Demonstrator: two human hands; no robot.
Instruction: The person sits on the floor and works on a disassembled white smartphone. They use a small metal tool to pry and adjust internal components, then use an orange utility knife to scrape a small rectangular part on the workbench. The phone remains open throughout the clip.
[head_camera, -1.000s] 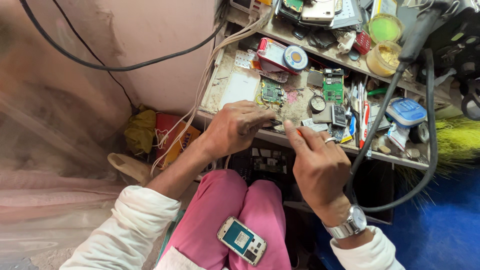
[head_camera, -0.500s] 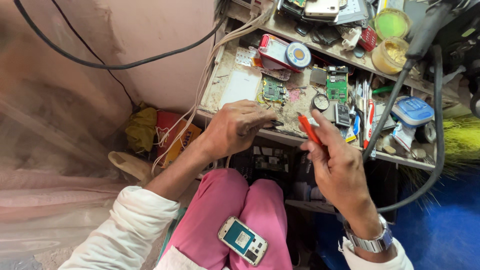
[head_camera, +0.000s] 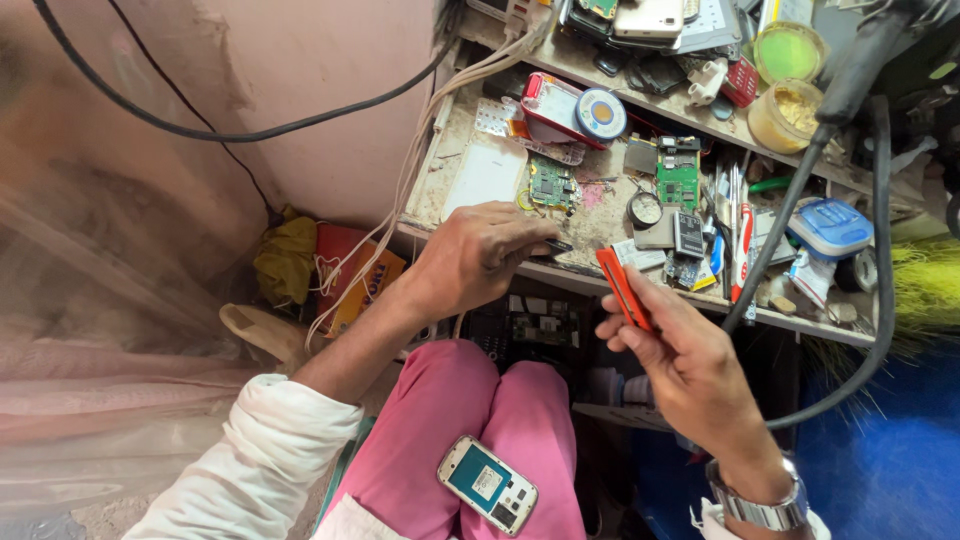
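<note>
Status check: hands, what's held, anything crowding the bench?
Left hand pinches a small dark part at the bench edge. Right hand grips a flat orange plastic tool. Green circuit boards crowd the bench.

- The left hand (head_camera: 478, 255), at frame centre, covers most of a small dark part (head_camera: 556, 246); what kind cannot be told.
- The wristwatch (head_camera: 757, 505) is cut by the bottom edge.
- The phones (head_camera: 650, 15) at the top edge are cropped.
- The black hose (head_camera: 880, 250) runs off the upper right.
</note>
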